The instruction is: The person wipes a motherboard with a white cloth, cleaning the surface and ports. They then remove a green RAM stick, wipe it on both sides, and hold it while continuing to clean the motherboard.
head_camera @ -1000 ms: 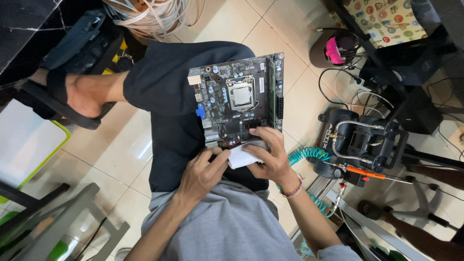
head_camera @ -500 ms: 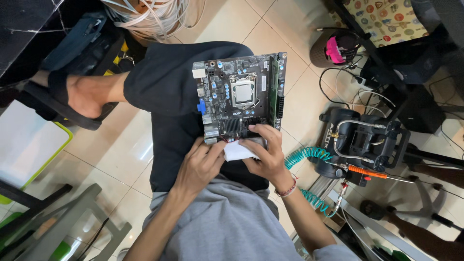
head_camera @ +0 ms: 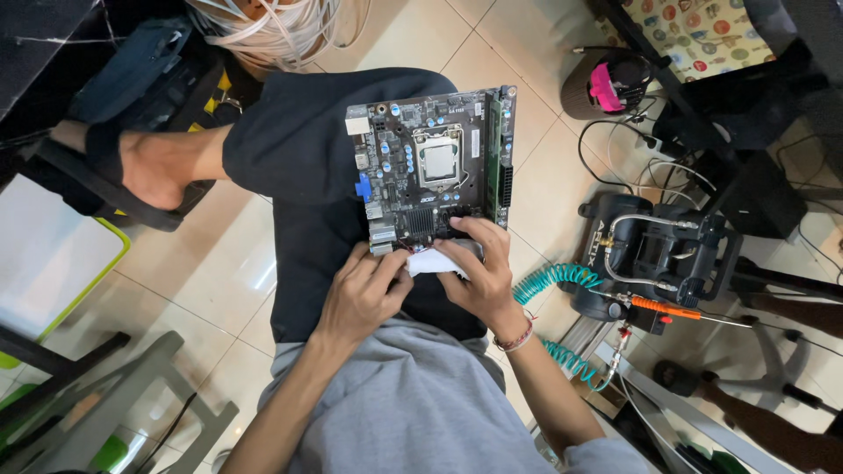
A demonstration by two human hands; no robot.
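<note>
1. One circuit board (head_camera: pixel 430 167), dark and square, lying on the person's lap.
2. One white cloth (head_camera: pixel 432 262), bunched at the board's near edge.
3. Two hands: the left hand (head_camera: pixel 362 294) and the right hand (head_camera: pixel 479 272), both on the cloth.
4. One bracelet (head_camera: pixel 514 338) on the right wrist.
5. One air compressor (head_camera: pixel 659 254), black, standing on the floor.
6. One coiled hose (head_camera: pixel 555 279), teal, beside the compressor.
7. One bundle of white cables (head_camera: pixel 263 26) at the top.

The person's lap (head_camera: pixel 307 175), in dark shorts, carries the motherboard (head_camera: pixel 430 167), its near edge at both hands' grip, above a tiled floor (head_camera: pixel 219 263) bearing a compressor (head_camera: pixel 659 254) to the right.
</note>
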